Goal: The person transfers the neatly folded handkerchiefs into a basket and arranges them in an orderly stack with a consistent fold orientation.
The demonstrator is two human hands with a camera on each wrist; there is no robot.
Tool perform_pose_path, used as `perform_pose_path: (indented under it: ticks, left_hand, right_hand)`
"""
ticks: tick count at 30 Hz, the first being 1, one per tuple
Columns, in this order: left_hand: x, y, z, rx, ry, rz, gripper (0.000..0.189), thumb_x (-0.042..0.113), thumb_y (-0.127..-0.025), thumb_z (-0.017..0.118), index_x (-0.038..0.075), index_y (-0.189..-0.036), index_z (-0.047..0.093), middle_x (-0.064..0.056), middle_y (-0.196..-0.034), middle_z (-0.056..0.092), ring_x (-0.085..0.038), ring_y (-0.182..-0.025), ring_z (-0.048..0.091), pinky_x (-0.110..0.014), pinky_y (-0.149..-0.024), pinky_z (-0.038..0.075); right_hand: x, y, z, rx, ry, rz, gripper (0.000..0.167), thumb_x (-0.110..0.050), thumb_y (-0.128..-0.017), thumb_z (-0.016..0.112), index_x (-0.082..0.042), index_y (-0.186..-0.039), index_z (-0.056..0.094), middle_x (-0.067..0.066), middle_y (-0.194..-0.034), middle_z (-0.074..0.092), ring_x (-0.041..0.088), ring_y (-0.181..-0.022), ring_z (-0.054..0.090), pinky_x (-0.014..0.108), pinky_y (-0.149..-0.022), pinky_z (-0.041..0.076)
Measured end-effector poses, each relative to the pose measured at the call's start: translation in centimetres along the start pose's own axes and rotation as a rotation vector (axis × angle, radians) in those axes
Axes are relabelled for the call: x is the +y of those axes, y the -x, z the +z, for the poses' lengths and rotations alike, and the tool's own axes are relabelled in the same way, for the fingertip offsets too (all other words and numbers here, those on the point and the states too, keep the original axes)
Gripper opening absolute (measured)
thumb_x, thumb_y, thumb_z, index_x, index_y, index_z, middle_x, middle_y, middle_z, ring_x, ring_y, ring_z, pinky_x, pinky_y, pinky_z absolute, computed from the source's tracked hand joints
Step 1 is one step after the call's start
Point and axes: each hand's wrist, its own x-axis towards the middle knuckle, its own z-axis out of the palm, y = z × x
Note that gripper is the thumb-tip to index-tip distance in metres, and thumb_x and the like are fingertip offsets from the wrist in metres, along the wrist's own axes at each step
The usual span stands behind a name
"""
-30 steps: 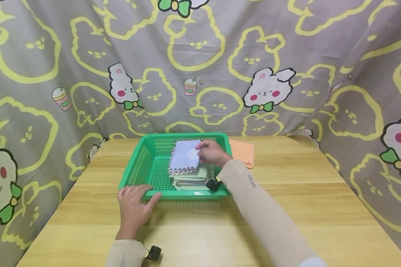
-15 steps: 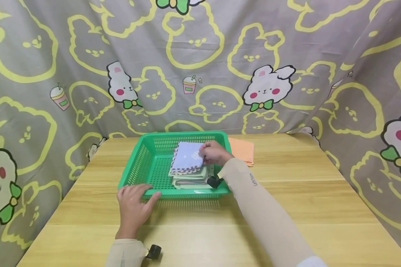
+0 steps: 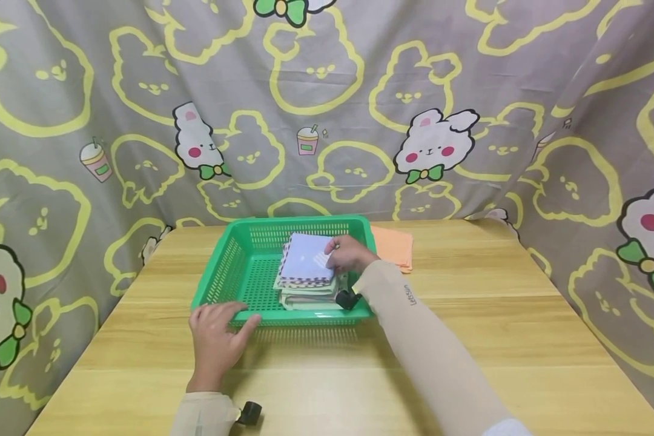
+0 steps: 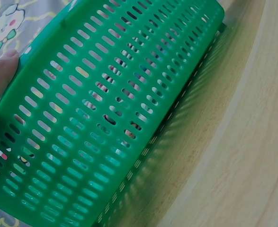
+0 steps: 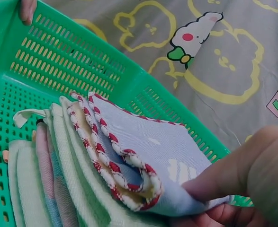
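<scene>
A green plastic basket with slotted walls stands on the table. Over its front left rim my left hand is hooked, fingertips reaching inside; the left wrist view catches the thumb at the rim. My right hand pinches the right edge of a folded light blue towel with red-and-white braided edging. In the right wrist view the thumb presses on top and the fingers lie underneath. That towel is on top of a stack of folded pale green towels, with a pinkish and blue-grey cloth among them.
A folded orange cloth lies on the wooden table just right of the basket, partly hidden by it. Behind and at both sides hangs a grey patterned curtain. The basket's left half shows bare bottom.
The blue towel, held by my right hand, has shifted slightly right and turned a little, and now sits squarer over the stack. My left hand stays on the basket rim.
</scene>
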Motion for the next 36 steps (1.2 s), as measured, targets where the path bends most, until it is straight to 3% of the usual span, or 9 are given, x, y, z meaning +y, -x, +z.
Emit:
perform_pose_path:
  ticks: [7,15,24,36]
  left_hand:
    - [0.05,0.07,-0.03,0.0,0.004,-0.004,0.063,0.066,-0.09,0.051,0.006,-0.089,0.071,-0.014,-0.092,0.071,-0.035,-0.087,0.06,-0.061,-0.09,0.026]
    - [0.04,0.22,0.0,-0.008,0.002,-0.011,0.062,0.065,-0.089,0.052,0.007,-0.089,0.071,-0.013,-0.092,0.071,-0.034,-0.087,0.06,-0.061,-0.09,0.027]
    - [-0.09,0.22,0.02,-0.004,-0.001,-0.01,0.063,0.066,-0.089,0.052,0.006,-0.088,0.071,-0.013,-0.09,0.071,-0.035,-0.087,0.059,-0.06,-0.091,0.026]
    - [-0.21,0.02,0.01,-0.008,0.0,-0.011,0.06,0.064,-0.088,0.055,0.006,-0.088,0.071,-0.012,-0.091,0.071,-0.035,-0.087,0.059,-0.06,-0.09,0.026]
  right_hand:
    - [0.08,0.32,0.0,0.011,0.12,-0.007,0.032,0.016,-0.073,0.061,-0.001,-0.1,0.056,0.016,-0.094,0.054,0.022,-0.064,0.054,0.033,-0.06,0.052]
    - [0.21,0.59,0.28,0.038,0.172,0.006,0.03,0.014,-0.077,0.064,-0.003,-0.101,0.057,0.015,-0.099,0.056,0.027,-0.08,0.058,0.033,-0.065,0.054]
    - [0.13,0.6,0.31,0.044,0.168,0.029,0.029,0.013,-0.078,0.065,-0.003,-0.102,0.058,0.016,-0.096,0.06,0.027,-0.073,0.063,0.034,-0.063,0.054]
    - [0.05,0.36,0.1,0.043,0.197,0.018,0.03,0.013,-0.075,0.067,-0.003,-0.1,0.06,0.015,-0.09,0.059,0.023,-0.063,0.056,0.035,-0.059,0.052]
